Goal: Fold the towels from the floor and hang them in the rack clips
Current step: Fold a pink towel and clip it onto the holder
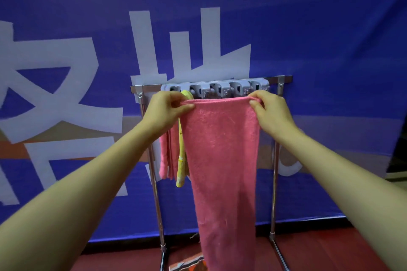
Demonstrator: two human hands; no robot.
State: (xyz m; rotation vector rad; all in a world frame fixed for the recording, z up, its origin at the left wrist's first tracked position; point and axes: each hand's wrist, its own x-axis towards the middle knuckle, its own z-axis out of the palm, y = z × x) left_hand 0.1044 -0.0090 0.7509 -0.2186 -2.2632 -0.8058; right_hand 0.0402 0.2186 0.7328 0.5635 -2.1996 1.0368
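Pinching the pink towel (221,149) by its top corners, left hand (166,110) and right hand (269,112) hold it just below the rack's grey clips (220,90).

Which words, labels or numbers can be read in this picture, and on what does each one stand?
"业": large white character on the blue banner, its foot hidden behind the rack.
Possibly "农": second white character left of it, cut by the picture's edge; uncertain.
Marks on the yellow towel: too small to read.
No numbers or brands legible.
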